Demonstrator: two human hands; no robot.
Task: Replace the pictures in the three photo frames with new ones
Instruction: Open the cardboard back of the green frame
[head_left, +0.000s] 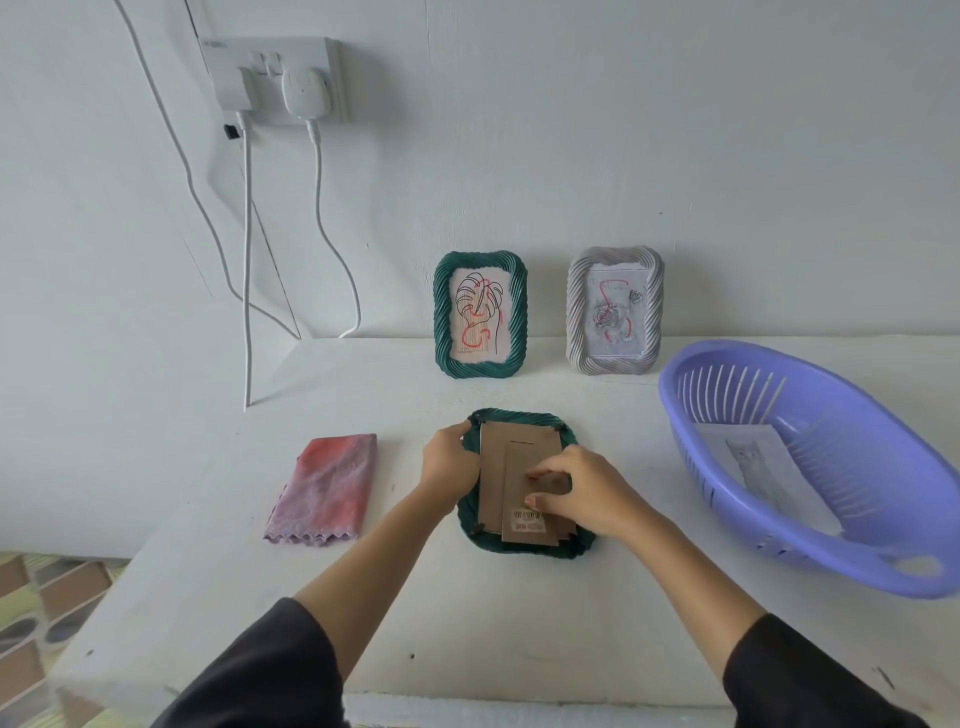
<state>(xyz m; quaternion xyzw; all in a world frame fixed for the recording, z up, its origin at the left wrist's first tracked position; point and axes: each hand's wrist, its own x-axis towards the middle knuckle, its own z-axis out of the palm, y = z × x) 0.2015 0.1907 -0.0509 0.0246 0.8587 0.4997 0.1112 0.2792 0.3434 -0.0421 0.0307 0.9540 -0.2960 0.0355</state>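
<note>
1. Two dark sleeves reach over the near edge of the white table (208, 519) toward the dark green, rope-textured photo frame (519, 550), which lies face down in the middle of the table.
2. The right hand (587, 493) rests on this face-down frame from its right side. Its fingers are bent, and the thumb and forefinger tips sit close together on the brown cardboard backing (506, 462), pinching at its stand flap just above a barcode sticker (530, 519).
3. The left hand (447, 457) is at the face-down frame's left edge, near its far left corner. Its fingers curl over the green rim and grip it.
4. A folded pink and purple cloth (324, 491) lies flat to the left of the face-down frame, apart from it.
5. A lilac plastic slotted basket (727, 499) sits to the right of the face-down frame. Inside lies a loose paper picture (753, 457) with a grey drawing, too faint to name for sure.
6. Behind the face-down frame, a second green frame (519, 312) stands upright at the wall, showing a line drawing of a leaf with red marks.
7. Behind and to the right of the face-down frame, a pale grey rope-textured frame (574, 312) also stands upright, holding a rose drawing.
8. Farthest off, up and to the left of the face-down frame, a white wall socket (275, 78) carries plugs, and white cables (248, 260) hang from it.
</note>
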